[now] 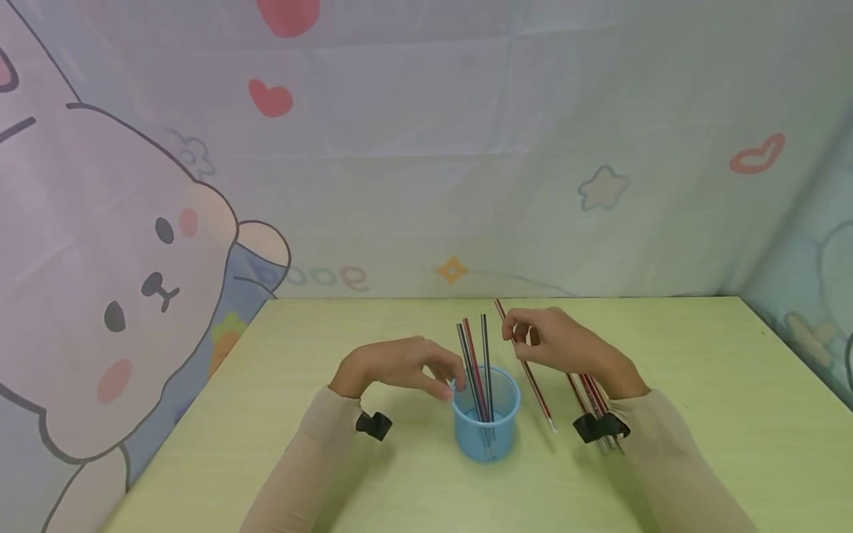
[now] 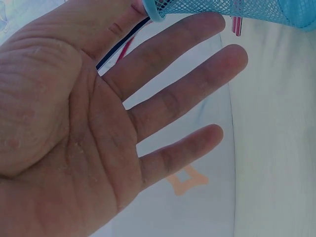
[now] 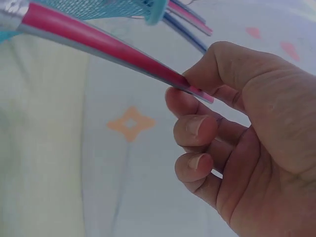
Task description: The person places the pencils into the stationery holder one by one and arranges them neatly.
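Observation:
A light-blue mesh cup (image 1: 466, 443) stands upright on the table, with several striped pencils (image 1: 472, 363), dark and red, leaning inside it. At the cup's left rim is my left hand (image 1: 400, 363), its fingers extended; the left wrist view shows the mesh cup (image 2: 197, 9) beside the fingertips. To the right of the cup, my right hand (image 1: 566, 340) pinches a red striped pencil (image 1: 538, 392) between thumb and index finger. This pencil slants, its silvery end low and to the right. In the right wrist view, the pinched pencil (image 3: 103, 47) runs toward the upper left.
Beneath the right wrist lies a bunch of red striped pencils (image 1: 586, 392), partly hidden by the wrist strap and sleeve. The pale yellow-green table (image 1: 720, 414) ends at the back against a printed cloth (image 1: 426, 192).

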{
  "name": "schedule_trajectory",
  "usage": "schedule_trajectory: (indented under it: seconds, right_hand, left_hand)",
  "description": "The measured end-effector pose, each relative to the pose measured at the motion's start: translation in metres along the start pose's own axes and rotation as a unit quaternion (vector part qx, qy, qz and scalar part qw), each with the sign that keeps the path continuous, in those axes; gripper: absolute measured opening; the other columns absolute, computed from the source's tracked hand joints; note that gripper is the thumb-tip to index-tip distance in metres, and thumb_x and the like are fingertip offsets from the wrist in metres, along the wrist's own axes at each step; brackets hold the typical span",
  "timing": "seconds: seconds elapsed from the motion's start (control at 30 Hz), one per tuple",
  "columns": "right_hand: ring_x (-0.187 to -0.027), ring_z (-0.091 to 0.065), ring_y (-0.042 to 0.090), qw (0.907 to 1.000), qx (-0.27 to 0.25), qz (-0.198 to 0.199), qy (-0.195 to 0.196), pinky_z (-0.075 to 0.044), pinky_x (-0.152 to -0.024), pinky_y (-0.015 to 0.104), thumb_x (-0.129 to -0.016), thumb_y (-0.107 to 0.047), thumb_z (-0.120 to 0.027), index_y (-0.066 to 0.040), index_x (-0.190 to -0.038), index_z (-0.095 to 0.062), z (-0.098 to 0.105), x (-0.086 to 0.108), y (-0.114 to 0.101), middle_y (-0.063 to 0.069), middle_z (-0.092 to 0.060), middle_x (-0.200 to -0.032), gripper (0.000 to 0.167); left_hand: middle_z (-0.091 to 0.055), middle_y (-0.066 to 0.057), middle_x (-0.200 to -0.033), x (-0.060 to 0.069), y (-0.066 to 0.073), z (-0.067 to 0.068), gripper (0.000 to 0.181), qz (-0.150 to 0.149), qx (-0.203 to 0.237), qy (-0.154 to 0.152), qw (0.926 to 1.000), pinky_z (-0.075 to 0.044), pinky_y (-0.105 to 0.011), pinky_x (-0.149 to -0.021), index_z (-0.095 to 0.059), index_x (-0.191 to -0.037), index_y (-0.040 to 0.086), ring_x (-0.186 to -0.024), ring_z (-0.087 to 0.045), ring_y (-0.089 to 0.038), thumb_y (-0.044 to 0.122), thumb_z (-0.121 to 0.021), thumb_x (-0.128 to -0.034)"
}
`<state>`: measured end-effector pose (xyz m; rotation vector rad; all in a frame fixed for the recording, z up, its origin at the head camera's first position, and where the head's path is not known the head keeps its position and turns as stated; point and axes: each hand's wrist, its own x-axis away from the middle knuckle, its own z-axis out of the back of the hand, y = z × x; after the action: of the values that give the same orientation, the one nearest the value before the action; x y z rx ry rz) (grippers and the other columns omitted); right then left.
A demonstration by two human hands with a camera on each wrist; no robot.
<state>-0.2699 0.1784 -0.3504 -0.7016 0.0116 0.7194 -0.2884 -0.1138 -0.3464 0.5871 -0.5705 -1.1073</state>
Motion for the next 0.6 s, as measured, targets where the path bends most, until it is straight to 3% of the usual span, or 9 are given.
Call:
schedule_trajectory:
  seconds: [0.2, 0.43, 0.6]
  right_hand:
    - [-0.07, -0.056, 0.018, 0.9984, -0.006, 0.008, 0.056, -0.047, -0.058, 0.027, -0.089, 0.0, -0.06, -0.019, -0.1, -0.062, 0.009, 0.004, -0.015, -0.005, -0.061, -0.083, 0.022]
    - [-0.069, -0.055, 0.017, 0.9931, -0.02, 0.025, 0.113, -0.047, -0.058, 0.027, -0.095, -0.003, -0.058, -0.018, -0.104, -0.062, 0.016, 0.007, -0.016, -0.003, -0.063, -0.09, 0.019]
    - [-0.065, -0.053, 0.017, 0.9875, -0.045, 0.025, 0.149, -0.044, -0.054, 0.027, -0.098, -0.008, -0.06, -0.017, -0.105, -0.062, 0.018, 0.007, -0.019, 0.0, -0.062, -0.091, 0.012]
  left_hand:
    - [-0.069, -0.009, -0.114, 0.0, 0.0, 0.0, 0.014, -0.003, -0.002, -0.003, 1.0, -0.052, -0.03, -0.095, -0.068, -0.108, 0.014, -0.105, -0.066, -0.006, 0.021, -0.069, -0.0962]
    - [-0.069, -0.01, -0.115, 0.001, 0.0, 0.0, 0.018, 0.002, 0.001, -0.004, 1.0, -0.051, -0.028, -0.096, -0.068, -0.11, 0.009, -0.106, -0.065, -0.006, 0.021, -0.068, -0.0964]
    - [-0.069, -0.01, -0.115, 0.001, 0.0, 0.001, 0.015, 0.003, -0.001, -0.003, 1.0, -0.051, -0.028, -0.096, -0.068, -0.108, 0.012, -0.106, -0.065, -0.006, 0.02, -0.069, -0.0961]
